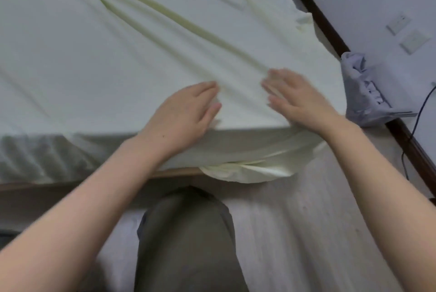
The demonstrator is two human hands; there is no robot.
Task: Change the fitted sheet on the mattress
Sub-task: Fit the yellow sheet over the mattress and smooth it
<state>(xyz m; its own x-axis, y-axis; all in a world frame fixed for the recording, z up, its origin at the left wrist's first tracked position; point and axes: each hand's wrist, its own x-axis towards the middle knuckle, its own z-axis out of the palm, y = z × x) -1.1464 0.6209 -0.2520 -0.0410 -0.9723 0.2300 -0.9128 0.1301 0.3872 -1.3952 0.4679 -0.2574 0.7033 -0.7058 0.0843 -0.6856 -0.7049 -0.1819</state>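
Note:
A pale yellow-green fitted sheet [146,39] covers the top of the mattress and lies in long diagonal creases. Its near edge hangs down the mattress side, and a loose bunch of it [245,172] sags below the bed frame. My left hand [186,112] rests flat on the sheet at the near edge, fingers straight. My right hand [297,98] lies flat on the sheet just to its right, fingers spread. Neither hand holds any fabric. At the near left the mattress side [35,157] shows grey, gathered cloth.
A wooden bed frame edge [70,184] runs under the mattress. A bin lined with a grey bag [363,93] stands on the floor at the right wall, beside a dark skirting board [330,34] and a black cable [415,126]. My knee [188,232] is in front of the bed.

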